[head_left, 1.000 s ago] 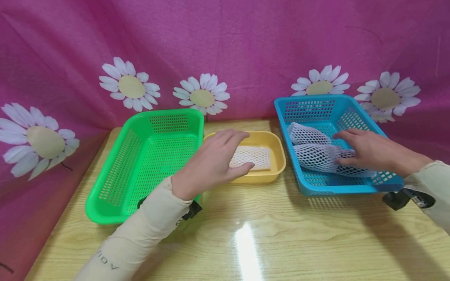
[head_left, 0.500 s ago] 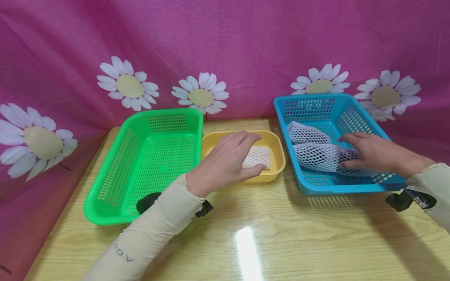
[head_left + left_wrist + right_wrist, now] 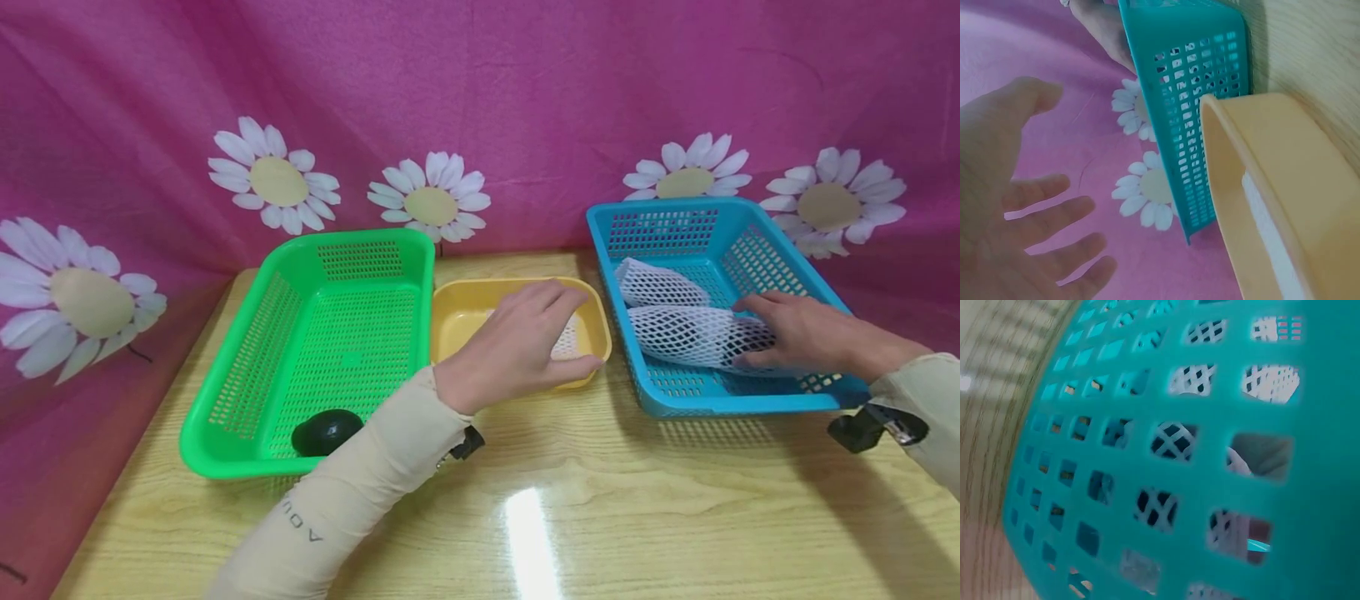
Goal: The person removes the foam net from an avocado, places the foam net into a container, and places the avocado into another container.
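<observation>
My left hand hovers above the yellow tray, fingers and thumb spread, holding nothing. In the left wrist view its fingers stand apart beside the tray. A piece of white foam netting lies in the tray, partly hidden by that hand. My right hand reaches into the blue basket, its thumb and fingers spread over the right part of a white foam net sleeve. Another net sleeve lies behind it. The right wrist view shows mostly the basket's wall, hiding most of the hand.
At the left stands a green basket, with a glossy dark, rounded object near its front, partly behind my left sleeve. All three containers sit on a wooden table before a pink flowered cloth.
My left hand has moved right across the yellow tray, uncovering the dark object in the green basket. My right hand has shifted slightly right along the net sleeve, which stays in place.
</observation>
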